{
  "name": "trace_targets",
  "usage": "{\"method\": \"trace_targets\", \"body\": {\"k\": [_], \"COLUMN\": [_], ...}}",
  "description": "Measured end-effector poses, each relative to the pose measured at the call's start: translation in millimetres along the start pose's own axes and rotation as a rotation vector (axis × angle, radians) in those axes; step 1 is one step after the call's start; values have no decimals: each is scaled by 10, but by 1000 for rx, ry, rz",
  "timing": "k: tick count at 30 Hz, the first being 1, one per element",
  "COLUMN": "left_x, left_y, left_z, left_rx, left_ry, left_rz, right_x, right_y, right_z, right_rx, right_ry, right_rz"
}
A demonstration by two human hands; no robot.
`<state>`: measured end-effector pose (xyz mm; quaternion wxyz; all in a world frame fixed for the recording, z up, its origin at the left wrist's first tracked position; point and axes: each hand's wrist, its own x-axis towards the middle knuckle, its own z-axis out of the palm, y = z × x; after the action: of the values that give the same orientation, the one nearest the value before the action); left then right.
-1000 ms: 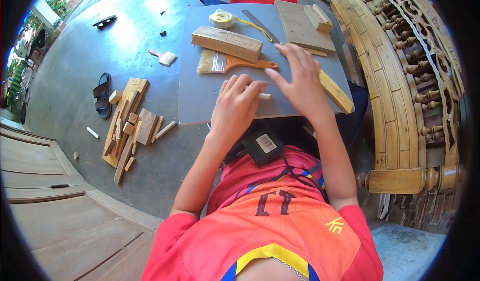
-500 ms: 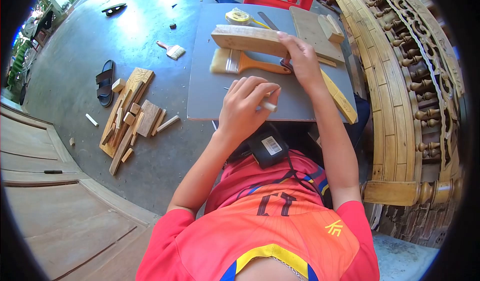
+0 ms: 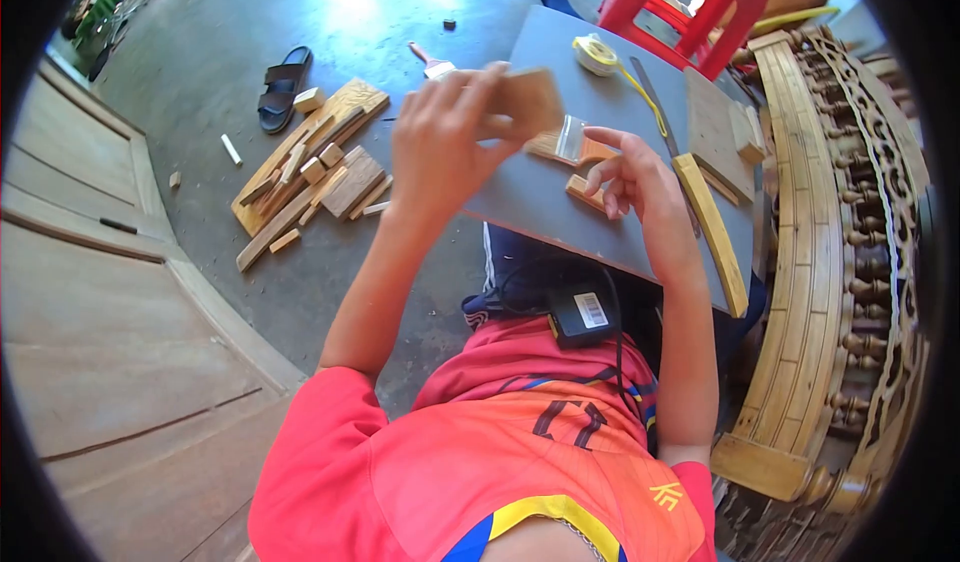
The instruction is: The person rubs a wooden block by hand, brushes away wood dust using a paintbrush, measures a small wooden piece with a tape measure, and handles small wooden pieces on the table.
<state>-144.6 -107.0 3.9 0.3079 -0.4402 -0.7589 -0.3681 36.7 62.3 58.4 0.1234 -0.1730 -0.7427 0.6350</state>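
Observation:
My left hand (image 3: 445, 132) is wrapped round a wooden block (image 3: 535, 102), raised over the left side of the grey tabletop (image 3: 545, 57). My right hand (image 3: 640, 182) hovers low over the table, its index finger stretched out and the others loosely bent. Right at its fingertips is a small wood piece (image 3: 583, 193). A wide paintbrush (image 3: 571, 142) lies just beyond, its bristles partly hidden behind the raised block and its orange handle partly behind my right fingers.
On the table are a tape measure (image 3: 597, 55), a dark flat strip (image 3: 652, 97), a yellowish wood bar (image 3: 712, 234) and a board (image 3: 715, 127). Wood offcuts (image 3: 320, 172), a sandal (image 3: 284, 92) and another paintbrush (image 3: 432, 64) lie on the floor. A red stool (image 3: 690, 12) stands behind.
The wooden block has passed from my right hand to my left, which has risen leftward. The white stick no longer shows in my left hand. The view has turned left.

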Motion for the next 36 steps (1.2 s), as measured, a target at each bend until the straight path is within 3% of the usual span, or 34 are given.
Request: {"method": "trace_targets", "body": {"k": [4, 7, 10, 13, 16, 17, 20, 24, 28, 31, 36], "left_x": [-205, -516, -889, -917, -541, -385, -22, 86, -36, -155, -147], "left_y": [-561, -1111, -1587, -1540, -1145, -864, -74, 900, 1490, 1662, 1719], "left_z": [-105, -1, 142, 163, 174, 145, 96, 165, 481, 702, 813], "left_rx": [190, 473, 458, 406, 264, -123, -229, -419, -622, -621, -563], "left_ry": [-83, -291, -468, -448, -226, -69, 9, -72, -276, -355, -356], "left_rz": [-393, -539, -665, -678, -585, -516, -260, 171, 269, 299, 258], "right_x": [-26, -83, -151, -266, -463, -532, -773, -1130, -1363, -1397, -1327], "right_y": [79, 149, 164, 126, 9, -2, 9, 282, 752, 851, 907], "right_z": [170, 253, 244, 126, -110, -232, -590, -1089, -1245, -1188, -1192], "right_rx": [-152, -223, -245, -246, -297, -341, -513, -934, -1315, -1300, -1261], "right_ry": [-61, -76, -90, -69, 86, 163, 412, 664, 739, 695, 729], "right_rz": [-89, -99, -120, -132, -143, -153, -125, -6, 22, 156, 94]}}
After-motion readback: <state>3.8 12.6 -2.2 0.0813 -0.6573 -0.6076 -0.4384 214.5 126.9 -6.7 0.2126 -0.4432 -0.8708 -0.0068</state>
